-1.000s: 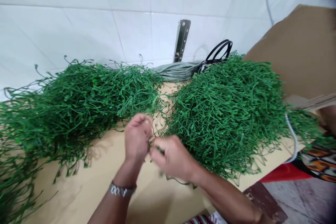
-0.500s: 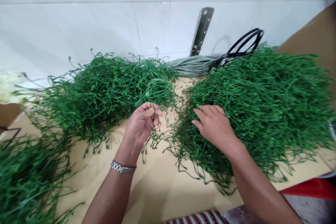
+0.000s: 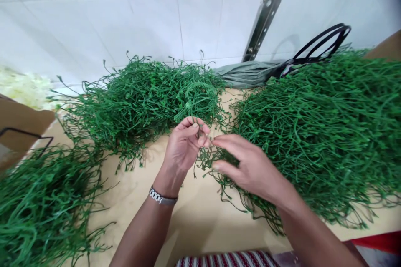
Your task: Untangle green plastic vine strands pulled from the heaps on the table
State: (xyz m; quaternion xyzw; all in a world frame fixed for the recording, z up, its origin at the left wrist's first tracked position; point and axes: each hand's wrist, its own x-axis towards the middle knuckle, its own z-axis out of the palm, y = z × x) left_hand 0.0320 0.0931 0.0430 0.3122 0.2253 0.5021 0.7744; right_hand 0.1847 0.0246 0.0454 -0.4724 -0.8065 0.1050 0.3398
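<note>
Two big heaps of thin green plastic stems lie on a tan table (image 3: 188,221): the left heap (image 3: 140,100) and the larger right heap (image 3: 316,133). My left hand (image 3: 184,146), with a metal watch at the wrist, is curled between the heaps and pinches a few green stems. My right hand (image 3: 247,164) reaches toward it, fingertips at the left hand's fingertips, fingers loosely bent over stems at the right heap's edge.
A third heap of green stems (image 3: 37,204) fills the lower left. A cardboard box (image 3: 21,123) stands at the left, pale flowers (image 3: 25,87) behind it. A grey bag with black handles (image 3: 260,73) and a metal bracket (image 3: 261,27) sit against the white tiled wall.
My right hand left the right heap's top and came to the left hand's fingertips. The left hand stayed curled between the heaps. The view swung left.
</note>
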